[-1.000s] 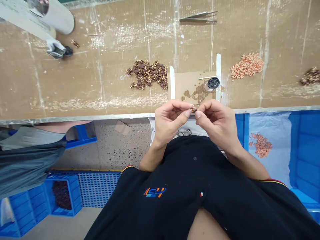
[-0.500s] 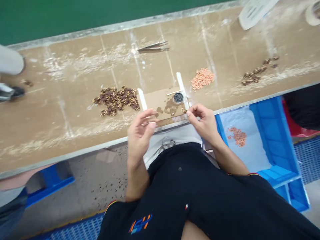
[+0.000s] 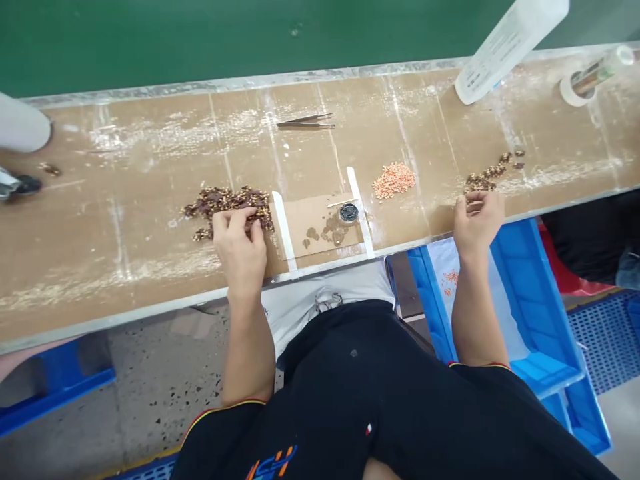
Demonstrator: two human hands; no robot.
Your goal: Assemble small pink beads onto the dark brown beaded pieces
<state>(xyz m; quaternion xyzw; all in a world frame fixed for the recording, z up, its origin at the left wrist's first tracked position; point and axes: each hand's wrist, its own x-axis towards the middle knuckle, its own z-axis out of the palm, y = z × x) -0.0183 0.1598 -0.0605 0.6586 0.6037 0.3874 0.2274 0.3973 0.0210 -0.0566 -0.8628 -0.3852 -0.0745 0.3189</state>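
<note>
The left hand (image 3: 240,243) lies palm down on the brown table (image 3: 125,220), its fingers (image 3: 235,217) spread loosely and resting on the near edge of the large brown pile (image 3: 227,203) of small dark and brassy parts; whether a part is pinched under the fingertips cannot be told. This pile sits just left of the cardboard pad (image 3: 320,223), a light square taped down by two white strips at the table's near edge.

The right hand (image 3: 477,220) is well to the right of the pad, at the table's near edge, with fingers (image 3: 473,203) curled narrowly inward and touching the near end of the small brown pile (image 3: 487,175); any part between the tips is too small to make out.

On the pad stands a small round black dish (image 3: 349,213) among dark stains. Just right of the pad lies a heap of orange parts (image 3: 394,180). Beyond the pad, farther from the person, lie tweezers (image 3: 306,123). Far right of the pad, a white plastic bottle (image 3: 510,50) lies tilted; its label print is too small to read, and a tape roll (image 3: 575,87) stands past it. Below the table, right of the pad, a blue crate (image 3: 545,300) holds a few orange parts (image 3: 451,277). The person's black shirt carries an orange and blue logo (image 3: 273,463), its letters partly cut off and unreadable
</note>
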